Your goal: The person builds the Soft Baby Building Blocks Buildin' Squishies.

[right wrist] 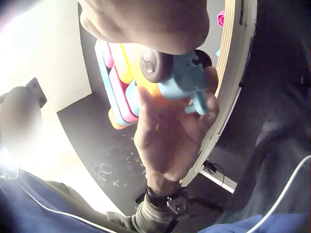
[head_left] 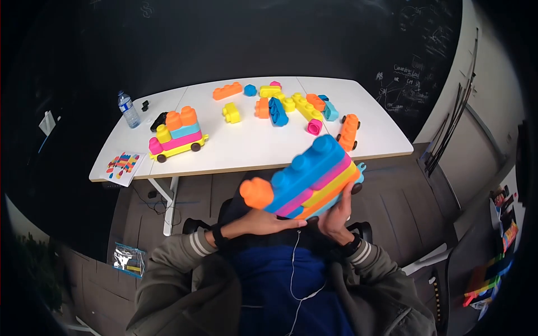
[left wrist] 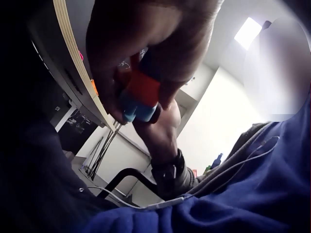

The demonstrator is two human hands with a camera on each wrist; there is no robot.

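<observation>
Both hands hold a toy vehicle of stacked building blocks (head_left: 311,182), tilted over the lap in front of the table edge. Its layers run blue, pink, yellow and orange, and an orange block (head_left: 256,193) sticks out at its left end. My left hand (head_left: 274,223) supports it from below; in the right wrist view its thumb and fingers curl round the light blue wheeled base (right wrist: 187,80). On the right side, my right hand (head_left: 338,215) grips the end near the light blue hook (head_left: 362,167). Part of the right hand's hold is hidden behind the blocks.
A white table (head_left: 224,151) bears a second block vehicle (head_left: 179,137), loose blocks (head_left: 277,112), an orange wheeled piece (head_left: 348,131), a water bottle (head_left: 129,110) and a picture sheet (head_left: 124,168). A plastic bag (head_left: 129,260) lies on the floor at left.
</observation>
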